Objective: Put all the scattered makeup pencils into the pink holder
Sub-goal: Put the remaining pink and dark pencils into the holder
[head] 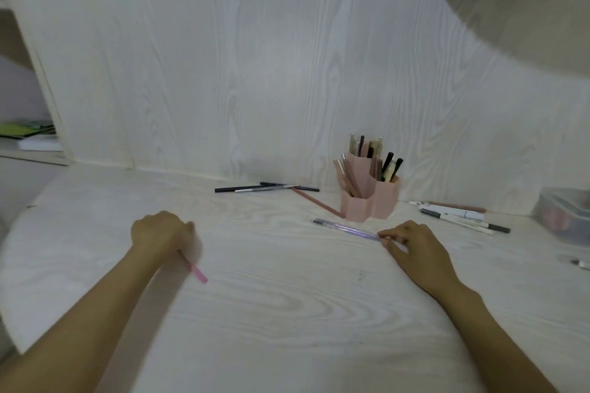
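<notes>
Two pencils are in hand: a pink pencil is gripped in the curled left hand, and a purple pencil, lying on the bench just before the pink holder, is pinched at its end by the right hand. Each should be lifted clear, turned upright and dropped into a compartment with room. Many pencils are already held upright in the holder, while others lie scattered either side.

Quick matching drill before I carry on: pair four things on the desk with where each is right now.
Things:
1. pink pencil
2. purple pencil
3. black pencils
4. clear box

Places:
A. at the desk's far right edge
B. gripped in the left hand
C. lying left of the pink holder, near the wall
D. on the desk, one end at the right hand fingertips

Pairs: 1-B, 2-D, 3-C, 4-A
</notes>
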